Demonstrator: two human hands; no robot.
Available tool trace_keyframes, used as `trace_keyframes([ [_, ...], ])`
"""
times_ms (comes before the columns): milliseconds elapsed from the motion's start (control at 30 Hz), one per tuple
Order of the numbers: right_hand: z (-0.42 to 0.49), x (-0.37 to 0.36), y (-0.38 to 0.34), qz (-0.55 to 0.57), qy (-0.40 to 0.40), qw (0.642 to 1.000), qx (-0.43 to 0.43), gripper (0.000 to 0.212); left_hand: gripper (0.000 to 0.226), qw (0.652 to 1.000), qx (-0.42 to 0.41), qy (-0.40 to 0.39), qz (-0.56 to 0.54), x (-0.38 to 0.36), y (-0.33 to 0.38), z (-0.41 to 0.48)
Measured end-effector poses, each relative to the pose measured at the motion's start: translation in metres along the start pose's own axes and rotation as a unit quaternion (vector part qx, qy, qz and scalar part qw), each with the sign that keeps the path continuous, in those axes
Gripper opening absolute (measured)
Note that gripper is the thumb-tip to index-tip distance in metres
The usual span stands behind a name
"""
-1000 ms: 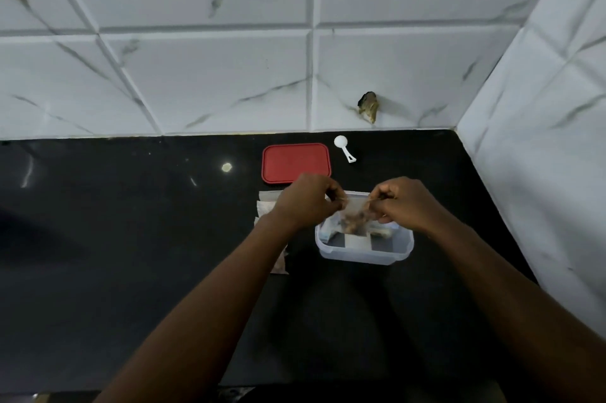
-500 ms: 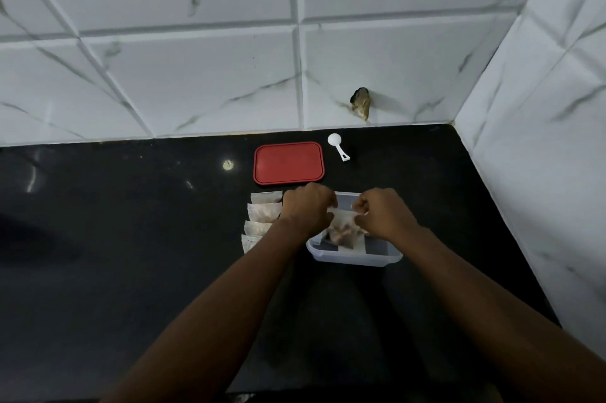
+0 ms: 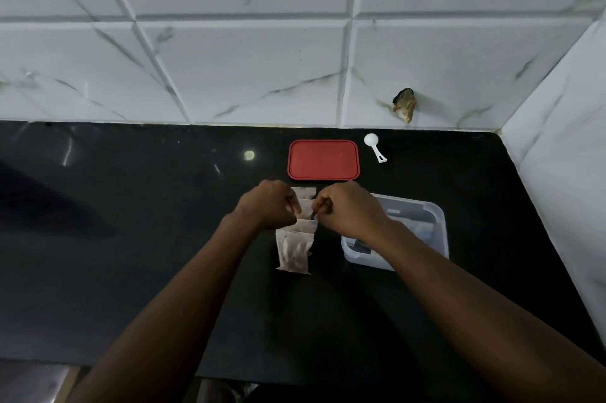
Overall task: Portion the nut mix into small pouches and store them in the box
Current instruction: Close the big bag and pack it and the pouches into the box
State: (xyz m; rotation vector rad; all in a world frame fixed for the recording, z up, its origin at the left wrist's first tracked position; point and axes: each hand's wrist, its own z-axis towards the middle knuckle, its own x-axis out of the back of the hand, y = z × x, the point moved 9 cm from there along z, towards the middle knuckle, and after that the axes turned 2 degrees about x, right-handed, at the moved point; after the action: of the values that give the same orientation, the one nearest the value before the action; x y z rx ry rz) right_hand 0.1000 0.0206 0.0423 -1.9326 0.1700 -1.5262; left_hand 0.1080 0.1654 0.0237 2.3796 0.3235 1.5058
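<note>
— What is lying on the left?

— A black counter is running along under a tiled wall; the left hand is reaching in over it, its fingers curled and pinching the left edge of a pouch.

— Where is that pouch sitting?

— It is sitting within a row of pouches that is running from near the person towards the wall, each overlapping the next; the nearest one is showing dark bits through clear plastic.

— And the other hand?

— The right hand is curling too, pinching the same pouch from the right; both hands are nearly touching.

— What is lying beyond them?

— A red lid is lying flat just behind the row; a white scoop is lying beside it, to its right.

— And the box?

— The clear box is standing open right of the row, partly under the right forearm; something pale is lying inside, too blurred to name.
</note>
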Motion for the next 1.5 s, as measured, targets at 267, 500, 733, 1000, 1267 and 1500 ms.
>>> trace_keyframes([
  [267, 0.008, -0.052, -0.016, -0.187, -0.071, 0.98, -0.005, 0.021, 0.021, 0.999, 0.002, -0.041, 0.03, -0.028, -0.035, -0.009],
  [500, 0.005, -0.066, -0.016, -0.199, -0.105, 0.974, -0.023, 0.013, 0.016, 0.996, -0.021, -0.069, 0.044, -0.037, -0.037, -0.012],
  [733, -0.006, -0.039, -0.014, -0.114, -0.103, 0.988, -0.026, 0.014, 0.005, 0.992, -0.07, -0.075, -0.07, -0.02, -0.029, -0.014],
  [1000, -0.019, 0.05, 0.0, -0.016, 0.014, 0.999, -0.025, 0.002, 0.012, 0.973, -0.151, 0.017, -0.174, 0.032, 0.032, -0.015],
  [1267, -0.065, 0.127, 0.059, 0.039, 0.064, 0.997, -0.037, 0.012, 0.009, 0.952, -0.236, 0.054, -0.189, 0.036, 0.131, -0.01],
  [1500, -0.102, 0.12, 0.133, -0.01, -0.005, 0.992, -0.122, 0.011, 0.004, 0.96, -0.258, -0.007, -0.109, -0.031, 0.192, 0.013],
])
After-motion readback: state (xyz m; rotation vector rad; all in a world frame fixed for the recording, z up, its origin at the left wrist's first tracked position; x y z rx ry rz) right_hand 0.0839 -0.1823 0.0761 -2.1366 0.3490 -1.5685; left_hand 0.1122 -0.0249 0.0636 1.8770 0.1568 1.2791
